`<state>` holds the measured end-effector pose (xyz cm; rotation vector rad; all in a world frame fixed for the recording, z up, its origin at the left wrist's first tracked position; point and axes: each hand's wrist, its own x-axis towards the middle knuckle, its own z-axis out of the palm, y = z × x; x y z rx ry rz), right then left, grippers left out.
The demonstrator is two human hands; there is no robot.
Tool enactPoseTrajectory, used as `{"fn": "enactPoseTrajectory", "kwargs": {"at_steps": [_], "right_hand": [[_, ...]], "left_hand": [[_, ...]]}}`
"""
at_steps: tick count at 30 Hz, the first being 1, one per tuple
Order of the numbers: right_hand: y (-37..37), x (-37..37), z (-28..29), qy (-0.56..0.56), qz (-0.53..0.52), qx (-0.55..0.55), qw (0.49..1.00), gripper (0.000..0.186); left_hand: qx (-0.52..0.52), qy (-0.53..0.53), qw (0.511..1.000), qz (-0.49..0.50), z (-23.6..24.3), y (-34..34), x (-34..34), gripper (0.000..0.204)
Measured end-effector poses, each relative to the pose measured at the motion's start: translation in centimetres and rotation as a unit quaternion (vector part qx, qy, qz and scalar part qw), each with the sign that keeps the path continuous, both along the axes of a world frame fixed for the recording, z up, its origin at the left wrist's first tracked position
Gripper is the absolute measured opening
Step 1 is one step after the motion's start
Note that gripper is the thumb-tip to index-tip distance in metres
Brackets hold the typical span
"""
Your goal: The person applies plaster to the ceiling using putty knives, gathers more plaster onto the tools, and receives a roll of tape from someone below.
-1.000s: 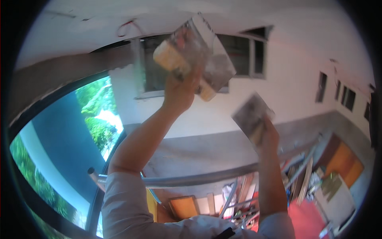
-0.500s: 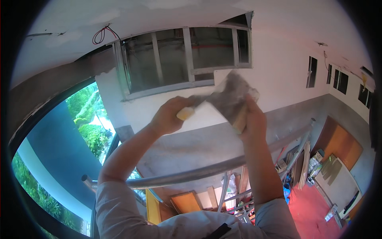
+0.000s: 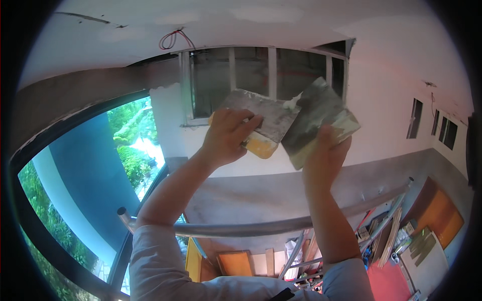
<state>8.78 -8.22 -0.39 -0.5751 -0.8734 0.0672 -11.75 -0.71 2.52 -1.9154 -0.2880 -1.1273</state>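
My left hand [image 3: 228,135] is closed around the yellow handle of a wide putty knife [image 3: 266,114], its grey metal blade smeared with white putty. My right hand [image 3: 326,155] grips a second broad putty knife [image 3: 321,110] by its pale yellowish back edge. Whitish putty [image 3: 292,103] clings where the left blade's far corner meets or overlaps the right blade. Whether the two blades touch along their length I cannot tell. Both tools are held up in front of the wall, below the ceiling.
A metal scaffold rail [image 3: 246,229] runs across in front of me. Behind the tools is a framed window [image 3: 211,80], with looped red wire [image 3: 170,39] hanging nearby. To the left is a large opening onto greenery. Below lie boards, a white sack [image 3: 292,258] and a red floor covering [image 3: 386,283].
The left putty knife has turned from edge-on to broad side showing, its blade now lying toward the right one. The view has shifted, so the window sits lower and farther right.
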Motion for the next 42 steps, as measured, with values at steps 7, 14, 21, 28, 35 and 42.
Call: {"fn": "enactPoseTrajectory", "kwargs": {"at_steps": [7,14,21,28,35,42], "right_hand": [[0.9,-0.9,-6.1,-0.297,0.071,-0.149,0.941,0.042],[5.5,7.0,-14.4,-0.266,0.036,-0.261,0.927,0.035],[4.9,6.8,-14.1,-0.248,0.038,-0.313,0.916,0.03],[5.0,6.7,-14.5,-0.265,0.007,-0.331,0.906,0.031],[4.9,6.6,-14.8,-0.272,-0.002,-0.337,0.901,0.032],[4.4,6.1,-14.7,-0.262,-0.01,-0.318,0.911,0.031]], "left_hand": [[0.003,-0.279,0.954,-0.107,5.1,2.4,-8.1,0.042],[-0.028,-0.506,0.824,-0.253,13.2,1.2,-22.7,0.036],[-0.068,-0.495,0.805,-0.32,17.4,1.0,-27.3,0.043],[-0.044,-0.505,0.818,-0.27,21.5,2.9,-30.3,0.058],[0.052,-0.523,0.814,-0.248,24.3,4.1,-31.6,0.069],[0.004,-0.553,0.788,-0.27,24.4,5.6,-32.0,0.073]]}}
